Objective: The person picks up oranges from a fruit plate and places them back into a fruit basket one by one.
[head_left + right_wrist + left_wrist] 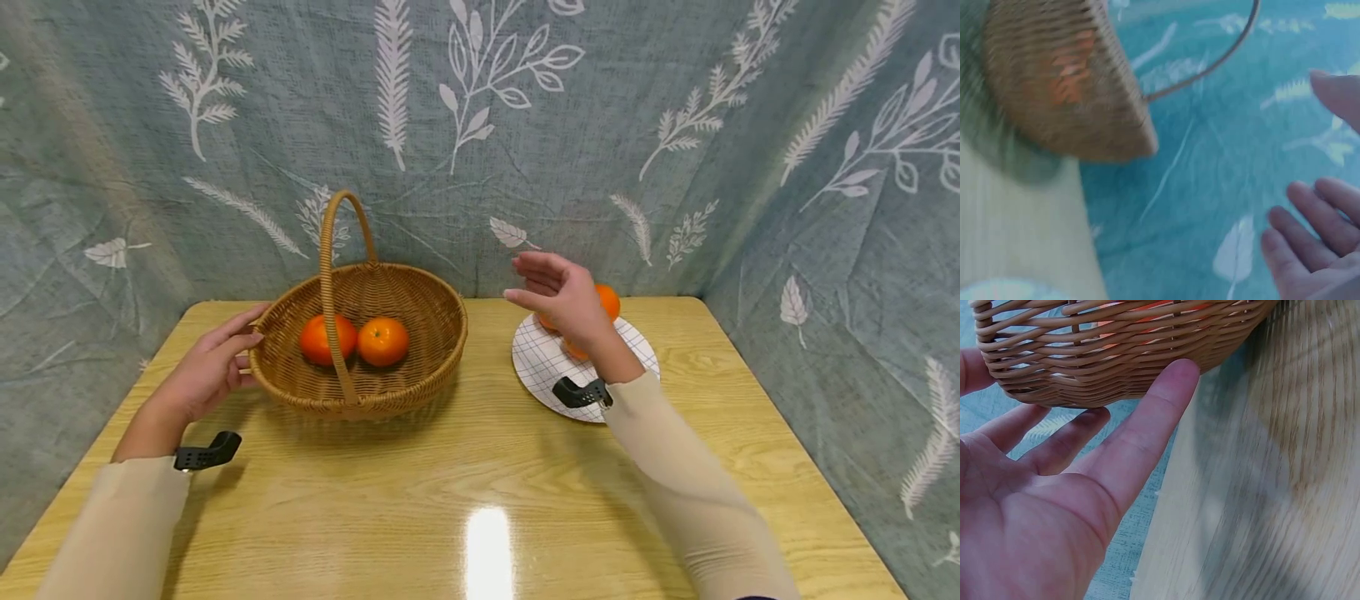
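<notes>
A brown wicker basket point(405, 392) with a tall arched handle point(327, 250) stands on the left half of the table. Inside lie two orange fruits: a redder one point(317, 342) partly behind the handle, and a mandarin point(383, 342). My left hand point(206, 371) touches the basket's left side at the rim; in the left wrist view its straight fingers point(1147, 431) lie against the woven wall. Above a plate point(536, 375) with a thin dark grid, my right hand point(562, 292) hovers with fingers and thumb apart, holding nothing. Several oranges point(607, 302) on that plate are partly hidden behind it.
The light wooden table point(360, 508) ends at a grey-green cloth point(420, 208) with white leaf prints, which hangs at the back and sides. Each wrist carries a black mount point(207, 451). A bright reflection lies near the table's front.
</notes>
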A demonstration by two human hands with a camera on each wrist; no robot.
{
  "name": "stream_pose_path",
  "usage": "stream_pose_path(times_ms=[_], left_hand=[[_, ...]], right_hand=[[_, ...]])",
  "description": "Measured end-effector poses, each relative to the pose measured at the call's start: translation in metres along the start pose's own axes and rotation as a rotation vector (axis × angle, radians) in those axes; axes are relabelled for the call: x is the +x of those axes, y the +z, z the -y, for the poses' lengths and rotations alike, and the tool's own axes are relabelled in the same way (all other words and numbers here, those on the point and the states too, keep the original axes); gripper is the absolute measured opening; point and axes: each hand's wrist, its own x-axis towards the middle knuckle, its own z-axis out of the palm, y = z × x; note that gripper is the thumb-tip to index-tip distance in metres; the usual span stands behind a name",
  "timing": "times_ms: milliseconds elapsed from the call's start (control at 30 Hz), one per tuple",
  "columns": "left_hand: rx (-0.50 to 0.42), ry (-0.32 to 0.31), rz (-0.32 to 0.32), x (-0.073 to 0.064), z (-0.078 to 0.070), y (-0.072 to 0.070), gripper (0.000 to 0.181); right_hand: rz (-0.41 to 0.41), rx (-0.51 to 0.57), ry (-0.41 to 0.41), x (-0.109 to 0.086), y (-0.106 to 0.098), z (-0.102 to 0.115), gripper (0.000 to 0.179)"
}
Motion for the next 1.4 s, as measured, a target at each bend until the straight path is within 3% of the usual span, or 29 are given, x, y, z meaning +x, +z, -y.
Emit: stream_pose_path(times_ms=[133,367,533,633,800,1033,1400], left_hand=[[0.014,-0.011,-0.022,0.0,0.0,0.0,0.062],[0.02,-0.008,-0.013,0.0,0.0,0.002,0.063],[0.013,-0.003,-0.004,-0.002,0.0,0.002,0.063],[0.011,0.003,-0.005,-0.002,0.0,0.002,0.063],[0.004,0.003,-0.003,-0.001,0.0,0.003,0.062],[0.002,-0.01,-0.002,-0.001,0.0,0.002,0.063],[0.005,-0.002,-0.004,0.0,0.0,0.002,0.062]], right_hand=[[-0.118,-0.069,-0.008,-0.017,-0.021,-0.024,0.063],[-0.416,-0.156,0.021,-0.043,-0.05,-0.067,0.058],[-0.529,-0.291,0.066,-0.056,-0.061,-0.09,0.064],[-0.523,-0.314,0.136,-0.061,-0.063,-0.1,0.071],[-0.474,-0.264,0.229,-0.062,-0.063,-0.112,0.077],[-0.444,-0.278,0.276,-0.059,-0.054,-0.118,0.085],[-0.476,-0.341,0.286,-0.054,-0.05,-0.12,0.085]])
